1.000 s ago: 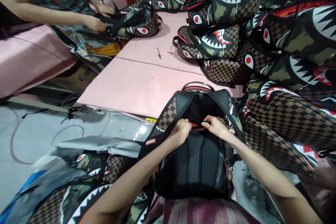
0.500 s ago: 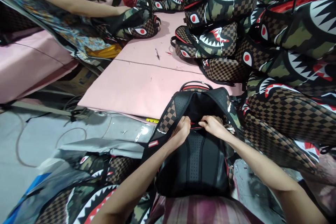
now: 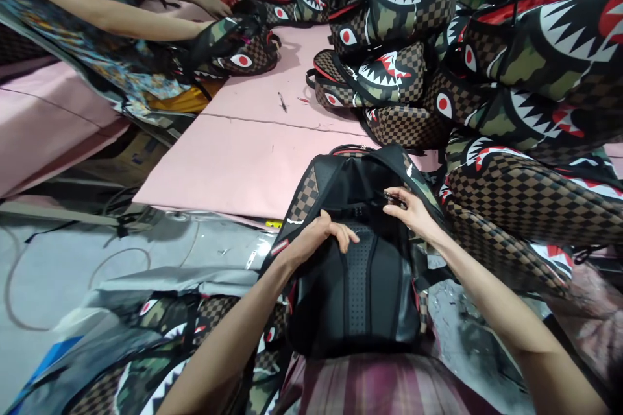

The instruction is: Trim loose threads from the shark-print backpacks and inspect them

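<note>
A black backpack (image 3: 335,292) with a padded, perforated back panel stands upright against my lap, its shoulder straps folded up over the top. My left hand (image 3: 324,233) lies at the upper left of that panel, fingers loosely spread and holding nothing. At the upper right, my right hand (image 3: 406,211) pinches a small dark metallic item (image 3: 390,198) between thumb and fingers; its exact kind is too small to make out. Brown checks and camouflage show along the strap edges, and a red-trimmed top handle (image 3: 353,149) rises behind.
A pink-covered table (image 3: 233,155) lies ahead, with a small dark tool (image 3: 282,102) on it. Stacked shark-face backpacks (image 3: 525,110) crowd the right side. Across the table, a co-worker's arms (image 3: 160,23) handle another backpack (image 3: 243,55). More bags (image 3: 160,363) lie low at my left.
My hands have parted from the red-edged opening at the backpack's top. The left has opened over the panel; the right has moved up with a small dark item in its fingers.
</note>
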Demonstrator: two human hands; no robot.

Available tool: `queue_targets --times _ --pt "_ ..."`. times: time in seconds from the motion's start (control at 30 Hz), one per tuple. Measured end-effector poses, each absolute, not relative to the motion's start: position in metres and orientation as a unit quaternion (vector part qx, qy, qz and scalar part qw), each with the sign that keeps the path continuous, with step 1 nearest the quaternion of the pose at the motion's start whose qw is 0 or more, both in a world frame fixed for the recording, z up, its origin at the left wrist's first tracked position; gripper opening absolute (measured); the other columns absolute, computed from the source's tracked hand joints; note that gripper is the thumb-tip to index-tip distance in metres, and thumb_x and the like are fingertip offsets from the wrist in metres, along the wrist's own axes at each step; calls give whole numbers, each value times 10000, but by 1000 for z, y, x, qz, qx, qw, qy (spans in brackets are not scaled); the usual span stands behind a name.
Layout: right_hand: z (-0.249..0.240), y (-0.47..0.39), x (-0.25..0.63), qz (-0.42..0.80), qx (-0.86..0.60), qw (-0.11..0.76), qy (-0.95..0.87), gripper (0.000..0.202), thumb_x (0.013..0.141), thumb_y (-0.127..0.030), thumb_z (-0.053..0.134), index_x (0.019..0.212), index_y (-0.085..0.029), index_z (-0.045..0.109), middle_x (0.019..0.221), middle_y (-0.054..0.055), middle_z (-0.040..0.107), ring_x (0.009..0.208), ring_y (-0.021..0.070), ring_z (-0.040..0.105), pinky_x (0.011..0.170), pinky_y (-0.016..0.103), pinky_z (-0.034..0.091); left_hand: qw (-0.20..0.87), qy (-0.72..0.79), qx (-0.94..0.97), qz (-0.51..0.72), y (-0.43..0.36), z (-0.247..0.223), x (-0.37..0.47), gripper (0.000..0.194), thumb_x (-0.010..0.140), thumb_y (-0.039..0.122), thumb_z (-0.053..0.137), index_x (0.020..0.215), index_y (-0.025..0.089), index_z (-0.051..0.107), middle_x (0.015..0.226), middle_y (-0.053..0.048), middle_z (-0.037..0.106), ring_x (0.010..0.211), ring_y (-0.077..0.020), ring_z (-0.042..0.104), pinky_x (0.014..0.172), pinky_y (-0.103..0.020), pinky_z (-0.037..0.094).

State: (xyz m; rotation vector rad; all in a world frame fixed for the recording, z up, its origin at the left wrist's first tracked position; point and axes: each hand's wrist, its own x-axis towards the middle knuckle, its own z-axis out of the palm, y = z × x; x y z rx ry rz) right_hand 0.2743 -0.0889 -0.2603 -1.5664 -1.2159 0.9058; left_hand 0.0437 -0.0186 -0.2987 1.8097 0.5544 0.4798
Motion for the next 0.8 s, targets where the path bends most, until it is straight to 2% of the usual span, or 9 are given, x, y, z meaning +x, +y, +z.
queue_targets --times 0.1,0.17,0.27,0.43,0.53,0.6,0.67,0.73,0.8 --pt "-248 -106 278 457 -611 461 -454 409 619 -351 745 974 -180 638 831 4 617 723 122 552 674 256 444 389 254 870 166 -22 -314 53 388 930 354 347 935 171 690 1059 -88 677 1098 -233 551 1012 -420 363" --pt "-240 -121 278 523 -585 455 -420 393 638 -375 745 955 -160 652 652 -39 536 528 67 446 489 200 362 246 270 922 131 -24 -327 65 337 877 287 491 1186 198 590 1337 -96 515 1272 -277 402 1078 -505 247" --pt "-227 -149 284 568 -550 500 -353 404 643 -432 749 894 -129 656 525 -77 392 417 34 282 376 181 193 153 252 953 69 -33 -344 79 444 869 238 506 1312 238 480 1481 -78 314 1381 -319 195 1087 -594 127" --pt "-230 -230 313 378 -620 629 -278 406 723 -544 658 785 -143 649 452 -84 324 387 50 262 376 200 227 274 154 949 -30 -90 -327 52 497 828 339 576 1310 257 487 1452 -94 363 1381 -353 174 1052 -644 119" --pt "-256 -295 307 259 -724 580 -270 410 789 -541 579 653 -157 623 502 -21 491 475 94 433 480 232 361 485 -2 865 -130 -125 -295 8 275 822 377 578 1076 321 668 1172 -44 645 1218 -274 485 1050 -505 289" --pt "-278 -329 286 240 -781 507 -275 390 812 -498 556 617 -165 612 591 15 582 573 132 523 577 262 413 570 33 804 -166 -133 -284 -21 313 866 451 474 995 290 709 942 -45 719 957 -224 645 901 -367 464" --pt "-298 -347 258 237 -824 418 -301 309 798 -441 569 669 -170 641 701 41 640 676 173 576 657 289 429 515 207 829 -61 -131 -286 -42 393 865 498 425 974 253 713 922 -63 720 916 -241 652 834 -350 495" --pt "-313 -343 233 219 -850 343 -335 243 762 -398 601 850 -186 681 838 57 660 784 204 592 720 301 423 365 333 868 56 -126 -298 -55 372 845 477 455 974 232 703 1015 -77 702 1051 -283 596 908 -404 453" --pt "-322 -324 218 209 -859 339 -322 291 707 -361 645 955 -211 669 922 57 644 850 211 579 734 285 408 229 350 905 79 -126 -312 -64 319 838 402 483 1028 234 677 1139 -73 659 1194 -318 490 992 -484 365"
